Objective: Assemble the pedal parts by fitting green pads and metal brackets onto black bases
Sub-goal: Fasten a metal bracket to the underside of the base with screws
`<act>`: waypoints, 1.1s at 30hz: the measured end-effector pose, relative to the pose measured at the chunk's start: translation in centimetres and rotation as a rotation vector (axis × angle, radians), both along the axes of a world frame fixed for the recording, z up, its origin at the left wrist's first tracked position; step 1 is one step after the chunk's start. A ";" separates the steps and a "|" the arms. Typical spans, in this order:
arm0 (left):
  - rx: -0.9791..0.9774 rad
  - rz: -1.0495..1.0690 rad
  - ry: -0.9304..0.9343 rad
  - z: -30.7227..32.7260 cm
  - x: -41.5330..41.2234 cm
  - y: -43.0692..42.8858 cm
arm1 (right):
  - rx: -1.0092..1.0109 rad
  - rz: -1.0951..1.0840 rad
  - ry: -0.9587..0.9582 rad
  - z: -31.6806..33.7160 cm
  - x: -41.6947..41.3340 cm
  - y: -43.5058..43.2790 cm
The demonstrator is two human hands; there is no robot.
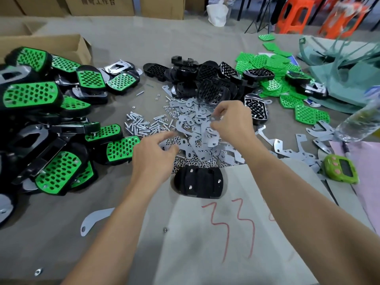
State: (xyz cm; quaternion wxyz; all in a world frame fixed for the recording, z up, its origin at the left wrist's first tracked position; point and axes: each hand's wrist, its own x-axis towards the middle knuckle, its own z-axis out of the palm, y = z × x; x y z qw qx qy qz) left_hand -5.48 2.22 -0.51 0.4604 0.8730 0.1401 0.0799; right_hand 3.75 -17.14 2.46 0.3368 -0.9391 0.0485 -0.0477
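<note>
A black pedal base (pixel 198 183) lies underside up in front of me, with several screw tips poking through it. Just beyond it spreads a heap of small metal brackets (pixel 198 128) and nuts. My right hand (pixel 232 122) hovers over that heap and pinches a small metal bracket (pixel 213 119) between thumb and fingers. My left hand (pixel 153 156) reaches over the nuts with its index finger stretched forward and the other fingers curled, holding nothing that I can see. Loose black bases (pixel 205 79) are piled at the back, with green pads (pixel 273 66) to their right.
Finished green-and-black pedals (pixel 41 112) fill the left side. Screws (pixel 144 125) lie left of the brackets. Larger brackets (pixel 287 147), a green timer (pixel 341 168) and a plastic bottle (pixel 359 122) sit at right. A stray bracket (pixel 92 220) lies near left. Cardboard boxes (pixel 51 46) stand behind.
</note>
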 end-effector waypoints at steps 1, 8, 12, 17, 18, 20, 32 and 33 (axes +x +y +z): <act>0.002 -0.004 -0.011 -0.1 0.1 0.0 | 0.106 -0.040 -0.009 0.2 -0.2 -0.4; 0.041 -0.066 -0.012 -0.4 0.8 -0.9 | 0.192 0.042 0.277 0.7 -2.0 -4.5; 0.140 -0.140 0.030 -0.3 1.7 -2.1 | 0.040 -0.117 0.085 -0.3 -1.7 -5.7; 0.256 -0.290 0.005 -0.4 3.6 -3.8 | -0.128 0.109 0.083 -2.1 -1.0 -3.6; 0.254 -0.361 0.015 -0.3 4.0 -4.3 | -0.187 0.162 0.094 -2.2 -0.8 -3.1; 0.255 -0.525 0.063 -0.2 4.6 -5.1 | -0.251 0.250 0.130 -2.6 -0.7 -2.4; 0.593 -0.477 0.050 -0.8 5.5 -2.8 | -0.151 0.145 0.133 -1.7 0.8 -3.7; 0.563 -0.542 0.053 -0.7 5.5 -3.3 | -0.233 0.174 0.139 -1.8 0.9 -3.2</act>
